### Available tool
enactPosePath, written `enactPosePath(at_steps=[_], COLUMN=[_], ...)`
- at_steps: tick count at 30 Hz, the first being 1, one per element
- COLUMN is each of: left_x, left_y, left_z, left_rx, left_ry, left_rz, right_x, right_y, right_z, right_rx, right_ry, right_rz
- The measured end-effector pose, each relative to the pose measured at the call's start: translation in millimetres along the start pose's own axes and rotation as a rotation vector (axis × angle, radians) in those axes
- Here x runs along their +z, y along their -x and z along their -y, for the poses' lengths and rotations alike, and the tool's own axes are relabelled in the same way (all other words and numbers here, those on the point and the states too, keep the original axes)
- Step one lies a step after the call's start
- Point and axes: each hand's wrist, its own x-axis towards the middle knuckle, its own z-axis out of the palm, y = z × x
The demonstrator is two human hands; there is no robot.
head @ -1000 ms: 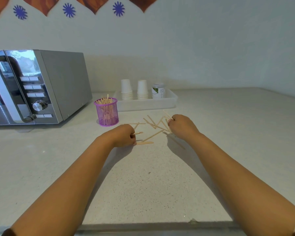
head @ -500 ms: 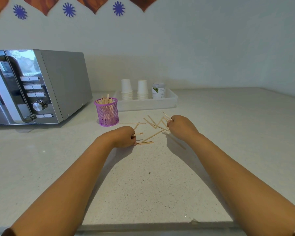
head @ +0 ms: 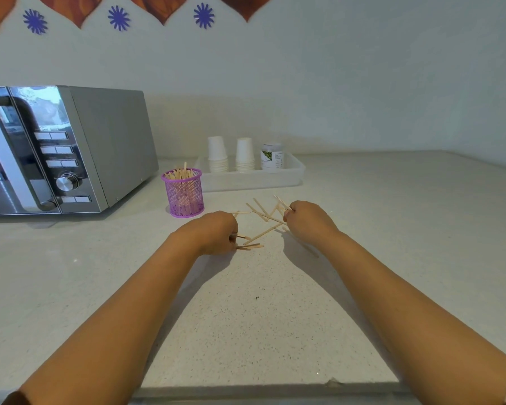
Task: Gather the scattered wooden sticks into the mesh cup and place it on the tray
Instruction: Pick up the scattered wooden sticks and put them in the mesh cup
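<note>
From left to right, I see the mesh cup (head: 183, 192) standing near the microwave (head: 65, 150), already part-filled and just left of the tray (head: 254, 178); my left hand (head: 214, 232) curls round a few wooden sticks (head: 262, 232), and my right hand (head: 306, 219) pinches others. I judge the crossed sticks could flick away or slip as I lift. Both palms face down, so I cannot count what either holds.

A pale speckled tabletop (head: 246, 317) carries a silver microwave (head: 70, 150) at far left, a purple mesh cup (head: 183, 192) of sticks just right of it, a clear tray (head: 251, 179) beyond, and scattered wooden sticks (head: 262, 232) near the middle.
</note>
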Motion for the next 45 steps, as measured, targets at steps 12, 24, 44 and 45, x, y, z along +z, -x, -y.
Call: enactPosePath(at_steps=[12, 24, 44, 45], left_x=[6, 14, -46, -52], left_y=[0, -12, 2, 2], left_z=[1, 16, 51, 56], left_rx=[-0.008, -0.137, -0.335, -0.333], left_ry=[-0.045, 0.172, 1.662, 1.702], left_rz=[0.014, -0.008, -0.599, -0.612], right_x=[-26, -4, -20, -21], right_y=[-10, 0, -13, -15], right_z=[-27, -2, 32, 39], right_rx=[0.189, 0.117, 0.231, 0.238], right_ry=[0.055, 0.462, -1.115, -1.104], right_rz=[0.005, 0.17, 0.007, 0.009])
